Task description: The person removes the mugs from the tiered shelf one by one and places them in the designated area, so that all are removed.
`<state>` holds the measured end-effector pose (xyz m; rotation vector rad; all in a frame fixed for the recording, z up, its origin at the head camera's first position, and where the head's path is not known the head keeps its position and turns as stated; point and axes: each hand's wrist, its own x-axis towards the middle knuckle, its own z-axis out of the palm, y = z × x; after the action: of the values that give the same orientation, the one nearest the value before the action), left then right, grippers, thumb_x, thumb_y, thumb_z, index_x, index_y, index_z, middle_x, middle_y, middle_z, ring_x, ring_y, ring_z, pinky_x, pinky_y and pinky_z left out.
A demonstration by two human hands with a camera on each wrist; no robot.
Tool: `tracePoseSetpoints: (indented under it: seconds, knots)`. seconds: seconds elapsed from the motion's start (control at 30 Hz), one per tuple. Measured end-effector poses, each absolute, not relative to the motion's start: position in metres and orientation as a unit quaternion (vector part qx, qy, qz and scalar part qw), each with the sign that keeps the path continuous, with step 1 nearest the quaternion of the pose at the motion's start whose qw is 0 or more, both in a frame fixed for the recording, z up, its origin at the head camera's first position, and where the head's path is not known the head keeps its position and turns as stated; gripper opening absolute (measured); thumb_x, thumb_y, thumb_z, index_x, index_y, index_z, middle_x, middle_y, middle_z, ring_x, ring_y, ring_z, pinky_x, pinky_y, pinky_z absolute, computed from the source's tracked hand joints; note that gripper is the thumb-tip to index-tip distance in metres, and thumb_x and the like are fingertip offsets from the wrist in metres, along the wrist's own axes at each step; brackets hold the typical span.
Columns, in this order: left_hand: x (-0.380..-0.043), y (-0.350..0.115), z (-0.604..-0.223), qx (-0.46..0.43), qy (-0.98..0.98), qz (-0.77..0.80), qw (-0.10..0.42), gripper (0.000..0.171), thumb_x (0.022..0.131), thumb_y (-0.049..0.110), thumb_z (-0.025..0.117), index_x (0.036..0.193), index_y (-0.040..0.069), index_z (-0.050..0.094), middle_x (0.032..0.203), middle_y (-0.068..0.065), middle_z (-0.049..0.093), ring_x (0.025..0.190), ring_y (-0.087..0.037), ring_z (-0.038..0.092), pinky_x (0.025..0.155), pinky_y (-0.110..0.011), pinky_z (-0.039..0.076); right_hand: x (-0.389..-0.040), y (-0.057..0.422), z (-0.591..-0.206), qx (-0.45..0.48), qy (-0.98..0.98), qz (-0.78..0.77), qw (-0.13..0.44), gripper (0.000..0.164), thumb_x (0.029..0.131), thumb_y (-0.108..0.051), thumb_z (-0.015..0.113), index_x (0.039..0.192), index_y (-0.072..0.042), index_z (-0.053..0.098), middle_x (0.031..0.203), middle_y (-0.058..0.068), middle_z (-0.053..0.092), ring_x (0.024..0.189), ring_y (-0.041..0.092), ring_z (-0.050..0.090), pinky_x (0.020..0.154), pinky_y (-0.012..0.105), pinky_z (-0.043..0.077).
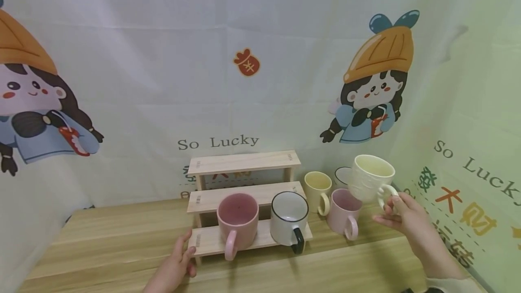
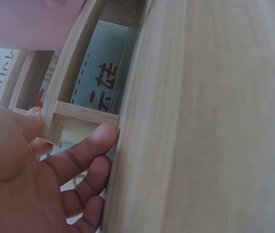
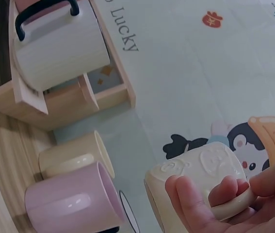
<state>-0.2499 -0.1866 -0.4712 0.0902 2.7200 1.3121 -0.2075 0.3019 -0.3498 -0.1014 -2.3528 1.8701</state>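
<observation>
My right hand [image 1: 407,218] pinches the handle of a cream mug [image 1: 371,173] with a raised pattern, holding it up at the right. Its body overlaps a pink mug [image 1: 343,211] and a dark-rimmed white mug [image 1: 343,174] in the head view. A three-tier wooden rack [image 1: 246,162] stands against the cloth. At the left end of its lowest tier, my left hand [image 1: 172,261] holds the board end, fingers [image 2: 86,153] against the leg. A larger pink mug [image 1: 240,223] and a white mug with black handle [image 1: 290,218] sit on that tier.
A pale yellow mug [image 1: 317,189] stands on the wooden table [image 1: 122,234] just right of the rack. Printed cloth [image 1: 285,80] hangs behind and along both sides of the table.
</observation>
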Motion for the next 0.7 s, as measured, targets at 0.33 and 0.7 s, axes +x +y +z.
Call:
tracePoseSetpoints:
  seconds: [0.33, 0.7]
  knots:
    - [-0.25, -0.187, -0.47, 0.041, 0.907, 0.417, 0.051, 0.054, 0.103, 0.022, 0.039, 0.15, 0.009, 0.016, 0.063, 0.0, 0.058, 0.054, -0.018, 0.04, 0.065, -0.034, 0.038, -0.207, 0.316, -0.361, -0.05, -0.772, 0.628, 0.085, 0.028, 0.106, -0.017, 0.025, 0.091, -0.001, 0.043, 0.079, 0.002, 0.043, 0.074, 0.011, 0.065, 0.076, 0.028, 0.056]
    - [-0.247, -0.187, -0.47, 0.038, 0.903, 0.426, 0.052, 0.053, 0.104, 0.025, 0.038, 0.15, 0.009, 0.016, 0.064, -0.002, 0.058, 0.054, -0.018, 0.041, 0.066, -0.033, 0.039, -0.211, 0.328, -0.374, -0.065, -0.768, 0.631, 0.094, 0.03, 0.106, -0.016, 0.024, 0.088, -0.001, 0.043, 0.077, 0.001, 0.043, 0.07, 0.011, 0.063, 0.073, 0.025, 0.056]
